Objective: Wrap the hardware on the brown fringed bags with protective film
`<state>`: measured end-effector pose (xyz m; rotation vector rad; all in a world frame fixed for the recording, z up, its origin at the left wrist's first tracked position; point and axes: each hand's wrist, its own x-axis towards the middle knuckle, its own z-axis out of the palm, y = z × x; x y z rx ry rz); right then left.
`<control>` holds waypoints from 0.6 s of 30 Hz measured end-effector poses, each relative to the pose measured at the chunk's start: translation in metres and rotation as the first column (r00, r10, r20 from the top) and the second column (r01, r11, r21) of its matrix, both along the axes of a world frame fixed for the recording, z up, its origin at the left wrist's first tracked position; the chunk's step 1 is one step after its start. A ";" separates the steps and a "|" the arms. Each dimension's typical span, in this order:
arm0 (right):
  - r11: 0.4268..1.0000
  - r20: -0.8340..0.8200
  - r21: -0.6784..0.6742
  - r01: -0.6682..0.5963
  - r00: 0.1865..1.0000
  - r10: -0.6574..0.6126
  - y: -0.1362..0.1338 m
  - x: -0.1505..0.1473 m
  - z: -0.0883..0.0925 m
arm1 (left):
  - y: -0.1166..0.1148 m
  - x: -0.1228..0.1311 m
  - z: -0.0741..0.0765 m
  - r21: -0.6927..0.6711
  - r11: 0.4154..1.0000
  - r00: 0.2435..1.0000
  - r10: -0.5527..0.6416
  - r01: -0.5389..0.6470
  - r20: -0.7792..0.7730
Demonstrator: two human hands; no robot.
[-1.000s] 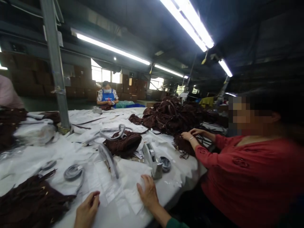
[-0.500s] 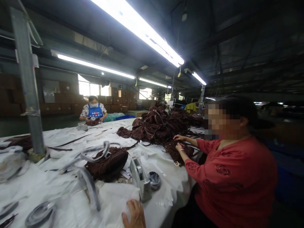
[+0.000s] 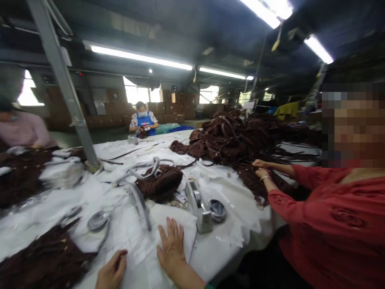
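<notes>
My right hand (image 3: 173,245) lies flat, fingers spread, on a stack of white sheets (image 3: 188,218). To its left, my left hand (image 3: 112,271) is low over the white-covered table, fingers curled and thumb against them; whatever they hold, if anything, cannot be made out. Beyond my right hand stand a grey tape dispenser (image 3: 198,206) and a dark roll of tape (image 3: 217,210). A brown bag (image 3: 164,180) with a grey-wrapped handle (image 3: 140,206) sits farther up. Another brown bag (image 3: 45,261) lies left of my left hand.
A large heap of brown bags (image 3: 231,136) covers the table's far right. A co-worker in red (image 3: 337,224) handles a brown bag on my right. Other people sit across the table and at far left. A metal post (image 3: 67,92) rises at left; a grey coil (image 3: 98,220) lies nearby.
The view has swung left and down. My left hand has come into view, and my right hand now shows whole, spread farther onto the white sheets. The bag at lower left has appeared.
</notes>
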<state>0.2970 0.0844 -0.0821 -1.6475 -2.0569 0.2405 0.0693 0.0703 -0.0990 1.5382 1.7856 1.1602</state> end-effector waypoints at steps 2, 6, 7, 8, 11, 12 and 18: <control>1.000 0.031 -0.022 -0.018 0.999 0.018 0.014 -0.004 -0.001 | 0.000 -0.002 -0.002 0.016 1.000 0.999 -0.005 0.005 -0.032; 1.000 0.105 -0.007 -0.005 0.994 0.005 0.044 0.011 -0.008 | 0.001 -0.001 -0.008 0.051 0.999 0.995 0.000 0.005 -0.095; 1.000 0.125 -0.003 -0.001 0.992 0.001 0.050 0.017 -0.006 | 0.001 -0.001 -0.009 0.053 0.999 0.995 -0.009 0.014 -0.104; 1.000 0.143 0.001 -0.002 0.990 0.002 0.054 0.023 -0.003 | 0.001 -0.001 -0.010 0.050 0.999 0.994 -0.016 0.022 -0.110; 0.999 0.180 0.001 -0.038 0.983 0.037 0.059 0.036 0.013 | 0.001 -0.003 -0.012 0.034 0.999 0.993 -0.023 0.027 -0.113; 0.999 0.187 0.009 -0.052 0.981 0.050 0.058 0.038 0.019 | 0.001 -0.003 -0.011 0.030 0.999 0.994 -0.026 0.029 -0.108; 0.978 0.218 0.081 -0.190 0.961 0.169 0.049 0.027 0.032 | -0.001 -0.001 -0.007 0.029 0.999 0.999 -0.043 0.044 -0.033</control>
